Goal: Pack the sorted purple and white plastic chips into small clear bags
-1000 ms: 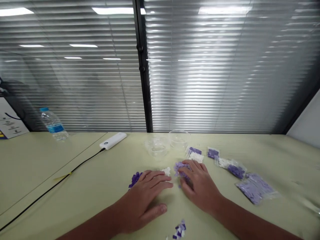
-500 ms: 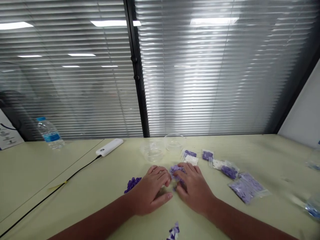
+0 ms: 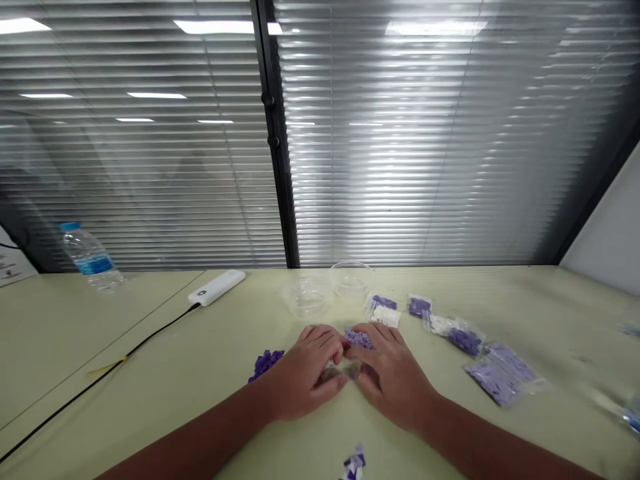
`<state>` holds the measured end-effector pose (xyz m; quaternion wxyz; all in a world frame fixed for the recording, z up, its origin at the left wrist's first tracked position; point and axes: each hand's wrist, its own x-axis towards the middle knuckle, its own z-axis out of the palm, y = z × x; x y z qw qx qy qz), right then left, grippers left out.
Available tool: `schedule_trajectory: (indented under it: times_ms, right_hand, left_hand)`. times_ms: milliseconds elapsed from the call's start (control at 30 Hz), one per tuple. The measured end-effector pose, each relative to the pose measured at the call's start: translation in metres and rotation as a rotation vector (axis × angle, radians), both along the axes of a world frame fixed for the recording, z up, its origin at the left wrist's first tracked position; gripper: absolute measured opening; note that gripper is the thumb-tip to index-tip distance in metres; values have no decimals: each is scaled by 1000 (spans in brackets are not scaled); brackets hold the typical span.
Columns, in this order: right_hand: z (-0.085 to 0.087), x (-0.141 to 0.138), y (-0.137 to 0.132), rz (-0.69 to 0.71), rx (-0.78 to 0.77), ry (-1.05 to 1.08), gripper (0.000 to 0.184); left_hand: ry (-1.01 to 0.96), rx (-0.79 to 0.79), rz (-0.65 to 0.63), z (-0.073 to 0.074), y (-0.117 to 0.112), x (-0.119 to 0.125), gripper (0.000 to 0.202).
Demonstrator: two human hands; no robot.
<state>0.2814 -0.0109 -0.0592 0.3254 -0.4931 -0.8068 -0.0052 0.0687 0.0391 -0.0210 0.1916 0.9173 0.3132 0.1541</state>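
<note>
Purple plastic bits [image 3: 266, 363] lie heaped at nine o'clock from the left hand [image 3: 305, 373], whose fingers [image 3: 325, 343] curl narrowly toward the right hand [image 3: 395, 377]. Fingers of both hands close around a lilac cluster [image 3: 358, 339] on the worktop [image 3: 525, 290] between them, touching it, but whether either hand grips it cannot be told. Mixed purple-and-white bits [image 3: 354, 465] sit at six o'clock. Farther left stand a water bottle [image 3: 90, 257], a white power bank [image 3: 217, 287] and a black cable [image 3: 115, 353]. At twelve o'clock are two clear bowls [image 3: 307, 300], and from one to three o'clock lie zip bags [image 3: 503, 375] of purple and white bits. Slatted blinds [image 3: 400, 133] fill the glass wall behind.
</note>
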Motion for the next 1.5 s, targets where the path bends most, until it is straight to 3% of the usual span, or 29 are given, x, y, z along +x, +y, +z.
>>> schedule_trajectory:
  times_ms: [233, 800, 1100, 1500]
  right_hand:
    - [-3, 2, 3, -143, -18, 50, 34]
    - [-5, 1, 3, -97, -66, -2, 44]
    - [-9, 1, 4, -97, -57, -15, 41]
    - [-7, 2, 5, -89, -67, 34, 38]
  left_hand:
    - [-9, 3, -8, 0, -1, -2, 12]
    - [67, 91, -49, 0, -2, -2, 13]
    - [130, 344, -131, -5, -2, -6, 16]
    - [150, 281, -111, -4, -1, -8, 21]
